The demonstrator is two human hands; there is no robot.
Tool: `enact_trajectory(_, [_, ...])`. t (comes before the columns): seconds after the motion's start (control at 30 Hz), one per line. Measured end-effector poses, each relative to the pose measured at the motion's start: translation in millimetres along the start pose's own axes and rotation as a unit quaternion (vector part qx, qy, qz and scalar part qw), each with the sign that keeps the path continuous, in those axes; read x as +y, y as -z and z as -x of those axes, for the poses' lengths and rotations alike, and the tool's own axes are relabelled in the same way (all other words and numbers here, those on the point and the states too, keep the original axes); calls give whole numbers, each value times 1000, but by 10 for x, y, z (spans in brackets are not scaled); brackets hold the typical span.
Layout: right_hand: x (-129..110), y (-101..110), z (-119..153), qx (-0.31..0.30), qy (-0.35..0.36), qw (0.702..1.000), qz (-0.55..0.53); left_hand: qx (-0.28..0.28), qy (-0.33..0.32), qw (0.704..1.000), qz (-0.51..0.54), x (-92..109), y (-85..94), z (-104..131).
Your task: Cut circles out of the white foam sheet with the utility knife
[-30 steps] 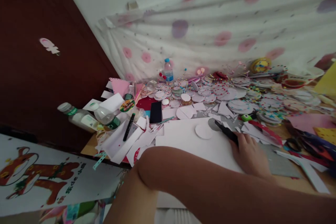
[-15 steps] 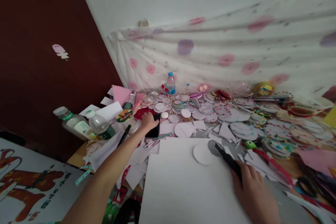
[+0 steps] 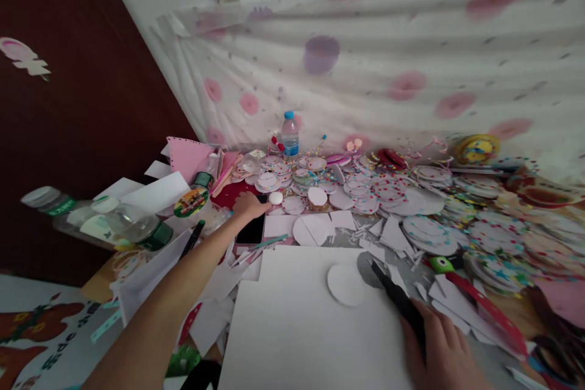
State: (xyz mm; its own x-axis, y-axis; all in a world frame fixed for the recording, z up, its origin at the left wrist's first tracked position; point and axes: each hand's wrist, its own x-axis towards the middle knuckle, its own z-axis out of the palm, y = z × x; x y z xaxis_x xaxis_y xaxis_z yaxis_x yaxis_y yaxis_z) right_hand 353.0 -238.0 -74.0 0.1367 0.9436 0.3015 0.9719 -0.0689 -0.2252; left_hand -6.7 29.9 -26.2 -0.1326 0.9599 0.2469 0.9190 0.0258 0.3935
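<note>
My left hand [image 3: 249, 204], left of centre frame, lies flat with fingers loosely spread on the top end of the black phone [image 3: 251, 230]. My right hand [image 3: 445, 353], lower right, is closed around a black pen [image 3: 398, 303] lying on the white sheet [image 3: 297, 329]. A white paper circle [image 3: 346, 284] sits on that sheet, just left of the pen tip.

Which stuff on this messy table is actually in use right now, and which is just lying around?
In use:
left hand on the black phone
right hand gripping the black-handled cutter
large white card sheet
white paper circle

Lying about:
blue-capped water bottle
decorated paper discs
green paper punch
</note>
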Motion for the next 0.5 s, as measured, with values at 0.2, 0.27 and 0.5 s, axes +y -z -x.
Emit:
enact_trajectory(0.2, [-29, 31, 4, -14, -12, 1000, 12, -104, 141, 979, -100, 133, 28, -98])
enact_trajectory(0.27, [-40, 35, 6, -18, -19, 1000, 13, -130, 162, 971, -119, 189, 40, -152])
enact_trajectory(0.5, [-73, 45, -11, -8, -32, 999, 24, -183, 174, 954, -160, 278, 48, -211])
